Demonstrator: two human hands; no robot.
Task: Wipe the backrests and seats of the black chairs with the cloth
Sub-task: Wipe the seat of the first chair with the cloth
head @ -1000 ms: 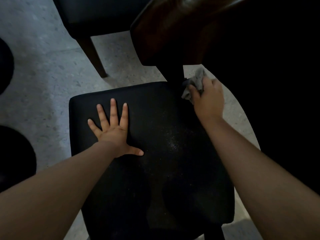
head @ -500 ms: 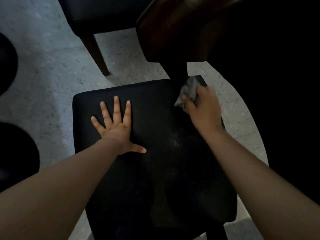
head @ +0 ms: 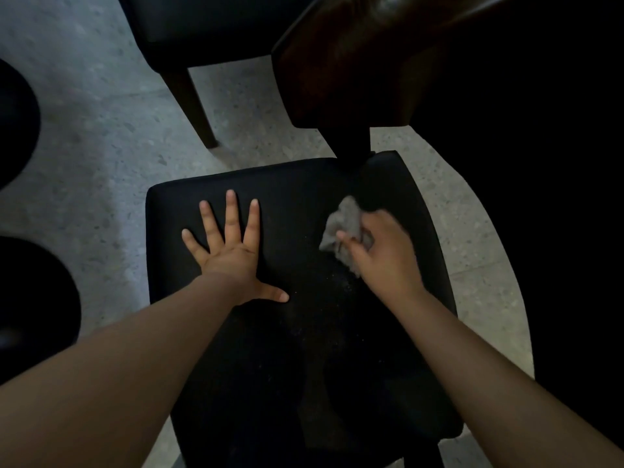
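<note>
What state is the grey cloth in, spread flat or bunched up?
Bunched up: the grey cloth is a crumpled wad gripped in the right hand, on the black padded chair seat.

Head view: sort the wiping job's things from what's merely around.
Job: cloth, gripped by right hand; dusty seat under flat left hand; backrest; second black chair.
Around: speckled floor; dark rounded shapes at left, unidentifiable.

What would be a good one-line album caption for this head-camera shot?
Left hand flat on the black chair seat, right hand wiping it with a grey cloth.
</note>
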